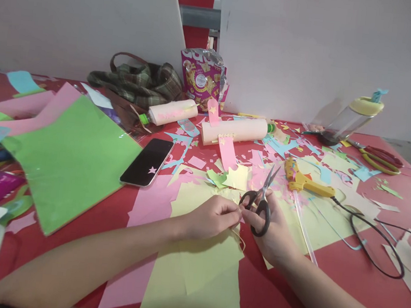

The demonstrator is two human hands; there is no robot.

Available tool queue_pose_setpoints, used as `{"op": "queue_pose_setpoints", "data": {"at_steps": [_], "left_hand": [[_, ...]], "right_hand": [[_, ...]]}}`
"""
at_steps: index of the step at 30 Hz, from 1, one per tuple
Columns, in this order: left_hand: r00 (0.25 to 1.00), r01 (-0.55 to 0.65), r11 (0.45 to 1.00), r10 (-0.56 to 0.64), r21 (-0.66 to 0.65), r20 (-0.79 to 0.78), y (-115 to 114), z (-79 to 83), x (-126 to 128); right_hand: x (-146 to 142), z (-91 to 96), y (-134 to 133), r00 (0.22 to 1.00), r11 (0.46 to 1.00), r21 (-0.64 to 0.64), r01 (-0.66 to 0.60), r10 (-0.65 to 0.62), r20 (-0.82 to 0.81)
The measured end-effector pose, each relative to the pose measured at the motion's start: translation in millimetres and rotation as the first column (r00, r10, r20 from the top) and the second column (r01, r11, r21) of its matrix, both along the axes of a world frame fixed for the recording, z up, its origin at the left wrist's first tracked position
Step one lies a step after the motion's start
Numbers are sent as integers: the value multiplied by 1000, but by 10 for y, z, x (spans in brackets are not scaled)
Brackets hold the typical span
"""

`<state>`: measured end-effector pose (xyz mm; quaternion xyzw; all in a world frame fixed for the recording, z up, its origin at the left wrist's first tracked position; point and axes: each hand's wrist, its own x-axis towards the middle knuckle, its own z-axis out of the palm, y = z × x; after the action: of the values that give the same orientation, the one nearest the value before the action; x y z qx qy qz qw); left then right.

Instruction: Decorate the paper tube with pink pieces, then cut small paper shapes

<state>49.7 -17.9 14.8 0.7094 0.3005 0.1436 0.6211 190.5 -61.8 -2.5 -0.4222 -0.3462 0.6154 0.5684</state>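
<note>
My right hand [274,233] grips black-handled scissors [261,200], fingers through the loops, blades pointing up and away. My left hand [214,217] is closed in a pinch right beside it, holding a thin pale yellow paper strip [238,235] that curls down from the fingers. Both hands rest over yellow paper sheets [202,265] and a pink sheet [149,206] on the red table [346,279].
A yellow glue gun [306,180] with a black cord [375,238] lies right of the scissors. Two paper-wrapped bottles [235,130] lie behind. A phone [147,161], green paper [70,155], a plaid bag [139,82], a snack pouch [201,78], a clear bottle [350,119] and red scissors [381,159] surround.
</note>
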Motion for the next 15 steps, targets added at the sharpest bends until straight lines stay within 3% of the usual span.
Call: {"op": "queue_pose_setpoints", "data": {"at_steps": [9,15], "left_hand": [[997,-82,997,82,-4,-12,37,52,-9],[967,-247,966,251,-80,49,78,21,-15]], "right_hand": [[-11,21,-6,999,1000,-21,-2,3,51],[-13,36,-8,995,998,-34,57,-53,85]]}}
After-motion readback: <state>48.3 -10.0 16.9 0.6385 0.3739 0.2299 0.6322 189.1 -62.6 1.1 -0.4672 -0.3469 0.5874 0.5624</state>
